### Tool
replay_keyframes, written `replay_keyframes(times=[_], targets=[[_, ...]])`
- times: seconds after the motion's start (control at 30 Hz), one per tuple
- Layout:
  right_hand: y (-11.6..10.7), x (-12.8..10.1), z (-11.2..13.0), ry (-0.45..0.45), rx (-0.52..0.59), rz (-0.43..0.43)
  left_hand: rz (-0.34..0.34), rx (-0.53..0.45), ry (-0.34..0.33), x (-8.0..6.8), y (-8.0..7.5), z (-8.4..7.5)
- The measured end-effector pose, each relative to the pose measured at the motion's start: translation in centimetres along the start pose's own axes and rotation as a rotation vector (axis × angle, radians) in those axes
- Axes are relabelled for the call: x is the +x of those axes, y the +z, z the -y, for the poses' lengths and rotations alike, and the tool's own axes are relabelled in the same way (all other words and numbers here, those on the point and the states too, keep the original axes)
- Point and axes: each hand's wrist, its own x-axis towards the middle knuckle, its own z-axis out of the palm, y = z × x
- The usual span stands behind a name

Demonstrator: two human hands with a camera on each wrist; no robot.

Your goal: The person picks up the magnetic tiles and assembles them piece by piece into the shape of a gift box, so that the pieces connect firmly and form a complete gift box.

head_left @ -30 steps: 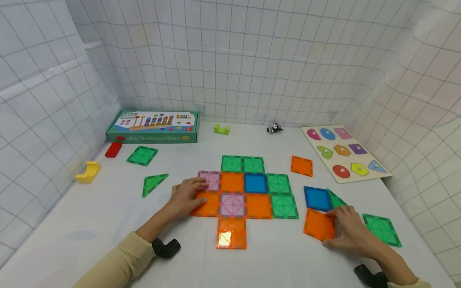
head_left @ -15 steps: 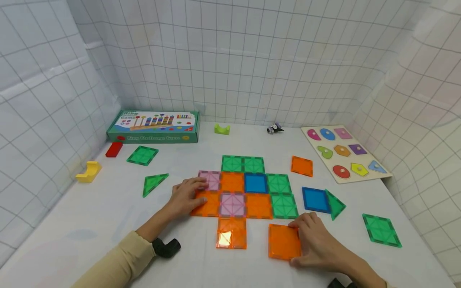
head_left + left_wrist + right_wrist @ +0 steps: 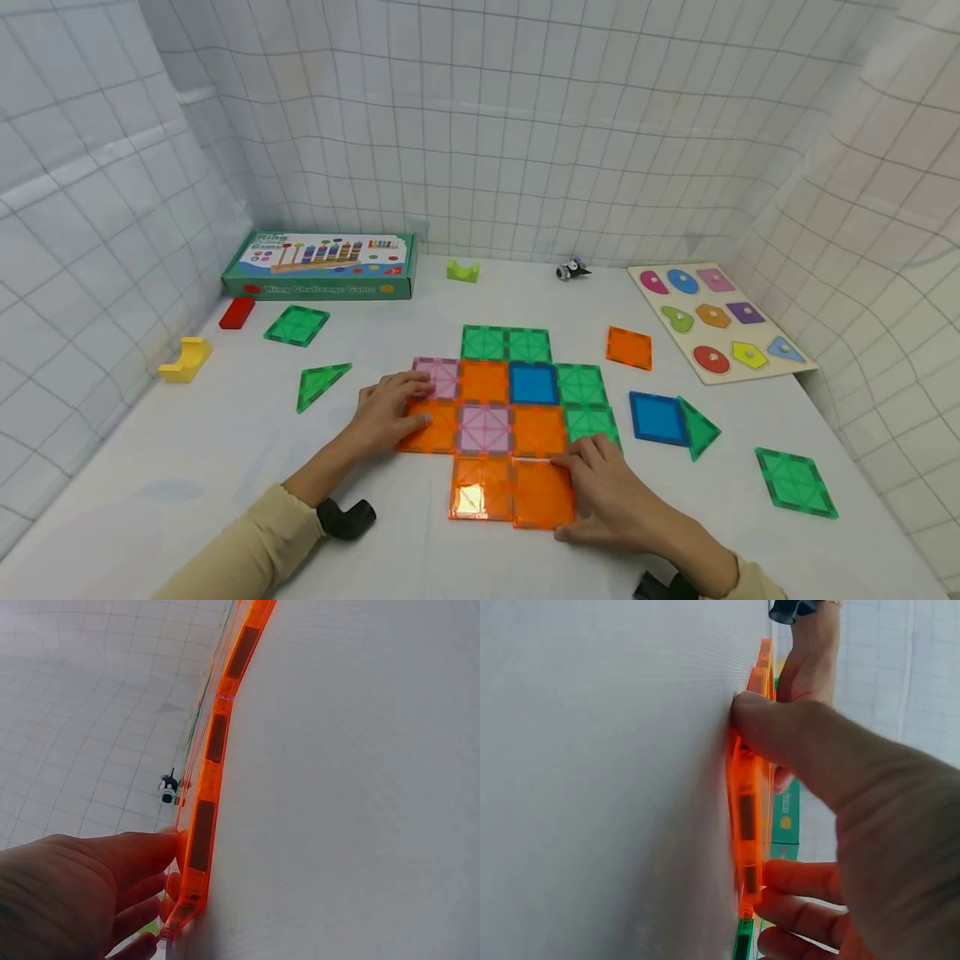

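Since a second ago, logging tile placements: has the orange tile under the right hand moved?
Yes. The orange tile slid left, away from the blue loose tile, and now sits against the mosaic's bottom orange tile.

A white table [image 3: 187, 467] stands in a corner closed by white cloth walls [image 3: 525, 125] with a thin grey grid. The cloth is a little wrinkled. The light is soft and even.
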Motion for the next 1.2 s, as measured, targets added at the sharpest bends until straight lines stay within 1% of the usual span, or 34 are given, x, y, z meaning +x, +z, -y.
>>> replay_keyframes(times=[0.13,0.23,0.33,0.47,0.5,0.57,0.7,0.87,1.03,1.2], targets=[[0.0,0.0,-0.3,0.019,0.034,-0.002,-0.007,-0.002,0.000,0.0,0.0,0.1],[-0.1,0.0,-0.7,0.057,0.100,-0.036,-0.002,-0.003,0.000,0.1,0.1,0.1],[-0.4,0.1,-1.4,0.117,0.144,-0.139,0.000,0.000,0.001,0.1,0.1,0.0],[-1.1,0.5,-3.1,0.230,0.144,-0.305,-0.003,0.005,-0.004,0.1,0.1,0.0],[-1.3,0.6,-3.6,0.260,0.147,-0.332,-0.002,0.003,-0.006,0.1,0.1,0.0],[-1.7,0.8,-4.7,0.312,0.160,-0.357,-0.001,0.002,-0.009,0.0,0.1,0.0],[-1.9,1.3,-6.5,0.376,0.165,-0.336,-0.002,-0.005,-0.016,0.0,0.2,0.1],[-1.6,2.1,-7.7,0.411,0.092,-0.273,-0.006,-0.002,-0.009,0.0,0.3,0.1],[-1.4,2.7,-7.8,0.418,0.019,-0.227,-0.005,-0.001,-0.012,-0.1,0.3,0.1],[-1.4,2.9,-7.6,0.402,0.042,-0.228,-0.009,0.004,-0.008,-0.1,0.1,0.0]])
